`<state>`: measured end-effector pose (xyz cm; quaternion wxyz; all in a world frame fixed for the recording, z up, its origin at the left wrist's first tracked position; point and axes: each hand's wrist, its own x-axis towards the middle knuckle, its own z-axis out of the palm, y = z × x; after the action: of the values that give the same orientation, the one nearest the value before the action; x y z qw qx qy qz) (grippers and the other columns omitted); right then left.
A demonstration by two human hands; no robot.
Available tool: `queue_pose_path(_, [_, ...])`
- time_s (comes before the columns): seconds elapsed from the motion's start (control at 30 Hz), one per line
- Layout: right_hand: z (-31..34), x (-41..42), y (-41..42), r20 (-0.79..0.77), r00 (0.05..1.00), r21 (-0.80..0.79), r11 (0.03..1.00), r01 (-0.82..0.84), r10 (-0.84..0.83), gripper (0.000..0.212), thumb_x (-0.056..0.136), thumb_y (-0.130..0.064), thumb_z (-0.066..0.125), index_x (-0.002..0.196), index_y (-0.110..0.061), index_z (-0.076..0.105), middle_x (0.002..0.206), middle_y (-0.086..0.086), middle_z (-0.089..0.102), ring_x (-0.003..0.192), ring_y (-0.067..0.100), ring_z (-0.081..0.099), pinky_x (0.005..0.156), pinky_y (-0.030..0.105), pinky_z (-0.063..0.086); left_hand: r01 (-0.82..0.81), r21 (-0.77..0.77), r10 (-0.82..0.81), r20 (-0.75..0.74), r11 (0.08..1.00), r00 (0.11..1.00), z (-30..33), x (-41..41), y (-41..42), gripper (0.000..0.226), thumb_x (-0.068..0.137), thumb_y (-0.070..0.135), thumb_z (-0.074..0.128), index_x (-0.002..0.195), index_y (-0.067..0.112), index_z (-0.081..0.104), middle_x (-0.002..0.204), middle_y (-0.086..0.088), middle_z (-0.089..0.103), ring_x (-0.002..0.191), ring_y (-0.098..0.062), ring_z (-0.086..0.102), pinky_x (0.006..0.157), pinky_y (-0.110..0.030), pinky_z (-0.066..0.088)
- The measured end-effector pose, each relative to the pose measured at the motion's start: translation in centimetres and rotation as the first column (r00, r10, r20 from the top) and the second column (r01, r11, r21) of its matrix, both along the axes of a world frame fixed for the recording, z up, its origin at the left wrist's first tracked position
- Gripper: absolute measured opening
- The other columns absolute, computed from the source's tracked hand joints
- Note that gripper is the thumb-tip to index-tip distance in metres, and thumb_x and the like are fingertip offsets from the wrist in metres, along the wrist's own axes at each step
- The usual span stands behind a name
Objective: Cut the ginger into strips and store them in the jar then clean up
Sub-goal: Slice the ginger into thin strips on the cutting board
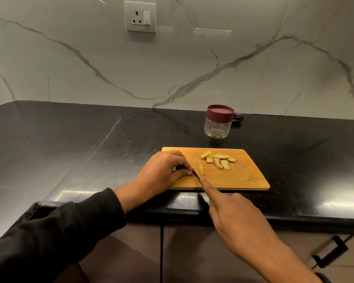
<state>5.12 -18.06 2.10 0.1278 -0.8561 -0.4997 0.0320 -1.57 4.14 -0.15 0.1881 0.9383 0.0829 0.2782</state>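
A wooden cutting board (pixel 237 176) lies near the counter's front edge. Several ginger slices (pixel 218 160) sit at its far middle, and a small bunch of thin ginger strips (pixel 201 168) lies just left of them. My right hand (pixel 233 213) grips a knife (pixel 197 175), index finger stretched along the blade's back; the handle is hidden in the palm. My left hand (pixel 164 172) rests on the board's left end, fingers curled tight against the blade over a ginger piece that is almost hidden. A clear jar (pixel 218 127) with a maroon lid on it stands behind the board.
The black stone counter (pixel 90 144) runs left and right of the board, with a marble wall behind and a wall socket (pixel 140 17). A dark small object (pixel 238 117) lies behind the jar. Cabinet doors with a black handle (pixel 331 252) are below the edge.
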Motion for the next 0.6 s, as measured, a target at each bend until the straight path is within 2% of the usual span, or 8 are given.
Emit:
queue_pose_path(0.2, [0.1,-0.8,-1.7,0.012,1.0,-0.082,0.997,0.002,-0.001,0.06,0.108,-0.037,0.028,0.152,-0.054,-0.01,0.085,-0.002,0.05,0.077,0.019,0.05,0.068,0.036,0.04,-0.002,-0.011,0.002,-0.007,1.0,1.0,0.0,0.0,-0.1,0.006,0.086,0.031,0.077,0.093,0.031,0.078,0.096,0.02,0.067,0.087,0.0,0.062,0.077,-0.021,0.053])
queue_pose_path(0.33, [0.3,-0.9,-2.0,0.072,0.997,-0.175,0.984,0.023,-0.01,0.066,0.108,-0.031,0.027,0.146,-0.061,-0.018,0.098,0.002,0.058,0.091,0.023,0.059,0.073,0.037,0.042,0.003,-0.005,-0.003,-0.009,1.0,1.0,0.2,-0.1,-0.1,0.007,0.087,0.029,0.077,0.094,0.029,0.077,0.096,0.018,0.067,0.088,0.0,0.062,0.078,-0.025,0.055])
queue_pose_path(0.5, [0.2,-0.5,-2.1,0.102,0.995,-0.199,0.979,0.031,-0.011,0.068,0.107,-0.029,0.027,0.143,-0.064,-0.019,0.1,0.0,0.062,0.091,0.023,0.06,0.069,0.037,0.039,0.022,0.006,-0.022,-0.034,1.0,0.999,0.2,0.0,-0.2,0.012,0.09,0.028,0.073,0.102,0.031,0.074,0.101,0.02,0.063,0.092,0.0,0.059,0.079,-0.017,0.051])
queue_pose_path(0.6, [0.2,-0.6,-2.1,0.085,0.996,-0.181,0.983,0.017,-0.002,0.067,0.107,-0.03,0.027,0.145,-0.063,-0.018,0.098,-0.001,0.061,0.084,0.021,0.056,0.07,0.036,0.041,0.03,0.021,-0.028,-0.065,0.999,0.998,0.3,0.0,-0.4,0.015,0.093,0.029,0.069,0.107,0.035,0.073,0.105,0.022,0.058,0.095,0.0,0.057,0.079,-0.014,0.046])
